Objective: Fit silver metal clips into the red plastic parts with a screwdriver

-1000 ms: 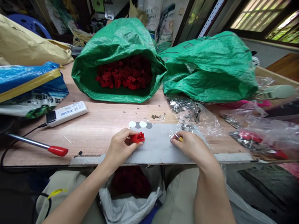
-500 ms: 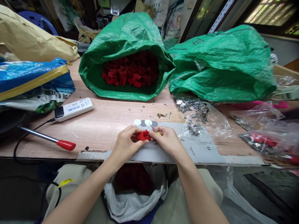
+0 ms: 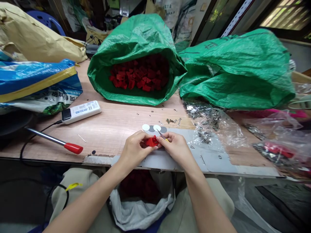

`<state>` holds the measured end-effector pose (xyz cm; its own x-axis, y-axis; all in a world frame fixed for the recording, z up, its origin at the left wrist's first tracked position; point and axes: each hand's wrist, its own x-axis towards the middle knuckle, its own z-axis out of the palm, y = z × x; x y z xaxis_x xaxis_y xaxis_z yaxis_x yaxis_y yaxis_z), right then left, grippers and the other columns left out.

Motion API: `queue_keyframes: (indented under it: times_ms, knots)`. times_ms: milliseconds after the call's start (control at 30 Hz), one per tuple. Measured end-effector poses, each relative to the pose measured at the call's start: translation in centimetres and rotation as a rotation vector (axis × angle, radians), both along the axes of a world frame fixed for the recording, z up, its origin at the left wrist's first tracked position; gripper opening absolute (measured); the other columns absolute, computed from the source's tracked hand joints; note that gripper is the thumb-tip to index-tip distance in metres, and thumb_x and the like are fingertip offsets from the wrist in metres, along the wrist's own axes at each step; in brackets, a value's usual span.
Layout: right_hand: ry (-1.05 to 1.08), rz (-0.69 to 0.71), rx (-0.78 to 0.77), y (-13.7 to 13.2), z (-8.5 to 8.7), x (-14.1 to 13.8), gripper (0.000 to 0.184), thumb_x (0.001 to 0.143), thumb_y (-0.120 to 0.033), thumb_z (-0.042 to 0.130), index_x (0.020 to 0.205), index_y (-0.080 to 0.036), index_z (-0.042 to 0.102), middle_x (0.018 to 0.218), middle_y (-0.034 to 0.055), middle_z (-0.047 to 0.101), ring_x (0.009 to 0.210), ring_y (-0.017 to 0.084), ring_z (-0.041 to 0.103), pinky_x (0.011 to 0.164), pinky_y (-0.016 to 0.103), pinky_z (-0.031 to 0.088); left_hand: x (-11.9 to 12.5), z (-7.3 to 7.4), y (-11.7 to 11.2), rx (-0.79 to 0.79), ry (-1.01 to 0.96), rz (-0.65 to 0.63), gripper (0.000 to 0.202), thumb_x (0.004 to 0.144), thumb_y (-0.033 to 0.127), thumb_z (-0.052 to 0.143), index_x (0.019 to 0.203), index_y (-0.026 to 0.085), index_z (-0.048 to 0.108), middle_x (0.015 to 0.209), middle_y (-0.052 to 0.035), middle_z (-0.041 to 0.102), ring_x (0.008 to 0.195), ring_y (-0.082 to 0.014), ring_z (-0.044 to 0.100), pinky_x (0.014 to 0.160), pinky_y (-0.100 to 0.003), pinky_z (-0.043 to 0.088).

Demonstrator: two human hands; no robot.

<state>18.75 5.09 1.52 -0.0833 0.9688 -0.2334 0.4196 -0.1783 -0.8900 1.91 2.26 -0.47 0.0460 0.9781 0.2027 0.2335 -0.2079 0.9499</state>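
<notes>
Between my two hands, just above the grey sheet (image 3: 175,161) at the table's front edge, is a small red plastic part (image 3: 151,141). My left hand (image 3: 135,146) pinches it from the left with thumb and fingers. From the right, the thumb and fingertips of my right hand (image 3: 175,145) press against the part's end. That same hand also grips a slim pointed metal tool (image 3: 161,134) with a yellow grip, its tip pointing up and to the left. Anything small between the right fingertips is hidden. White and grey discs (image 3: 145,127) lie just beyond the hands.
An open green sack (image 3: 136,100) of red parts stands behind, with another green sack (image 3: 243,71) to its right. Small metal pieces (image 3: 204,136) spill from clear plastic. Left are a red-handled lever (image 3: 73,148) and a white device (image 3: 82,111). A white sack (image 3: 136,215) hangs open below.
The whole view has shifted slightly, so everything appears a little further right. Both hands keep the red part in nearly the same place; the part looks slightly turned.
</notes>
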Motion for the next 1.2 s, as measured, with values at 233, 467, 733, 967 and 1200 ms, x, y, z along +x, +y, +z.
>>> queue_keyframes:
  times_ms: [233,467,733,967,1200]
  knots:
    - [-0.016,0.064,-0.037,0.1,0.1,0.7,0.023,0.078,-0.040,0.063,0.076,-0.017,0.063,0.065,0.0036,0.071,0.039,0.008,0.041,0.040,0.022,0.028,-0.1,-0.1,0.0,0.025,0.014,0.001,0.017,0.072,0.013,0.079,0.086,0.017,0.071,0.089,-0.0031,0.069,0.076,-0.0159,0.069,0.067,-0.027,0.059]
    - [-0.058,0.044,0.009,0.2,-0.3,0.3,0.026,0.077,-0.044,0.065,0.073,-0.018,0.063,0.061,0.0038,0.068,0.046,0.013,0.053,0.044,0.023,0.035,-0.1,-0.2,-0.1,0.082,0.095,-0.010,0.016,0.074,0.014,0.077,0.088,0.017,0.071,0.087,-0.0030,0.067,0.077,-0.0163,0.066,0.067,-0.028,0.058]
    - [0.150,0.144,-0.101,0.4,0.6,1.7,0.036,0.078,-0.052,0.069,0.089,-0.018,0.060,0.063,-0.0037,0.056,0.040,0.005,0.034,0.037,0.020,0.024,-0.2,-0.1,-0.1,0.090,0.106,-0.018,0.021,0.076,0.013,0.075,0.096,0.019,0.072,0.089,-0.0038,0.067,0.080,-0.0167,0.066,0.068,-0.028,0.058]
    - [0.098,0.308,-0.166,0.4,1.1,4.5,0.046,0.084,-0.053,0.064,0.106,-0.013,0.072,0.063,-0.0035,0.050,0.040,0.004,0.038,0.036,0.019,0.028,-0.5,0.1,0.1,-0.004,0.067,-0.069,0.024,0.082,0.020,0.073,0.105,0.022,0.071,0.102,-0.0048,0.071,0.090,-0.0192,0.069,0.081,-0.031,0.059]
    - [0.011,0.354,-0.141,0.2,1.7,4.4,0.042,0.085,-0.047,0.063,0.108,-0.014,0.077,0.062,-0.0022,0.052,0.040,0.005,0.037,0.036,0.019,0.029,-0.6,-0.1,0.0,-0.024,0.058,-0.087,0.024,0.083,0.023,0.072,0.107,0.020,0.070,0.105,-0.0069,0.072,0.092,-0.0208,0.070,0.084,-0.033,0.059]
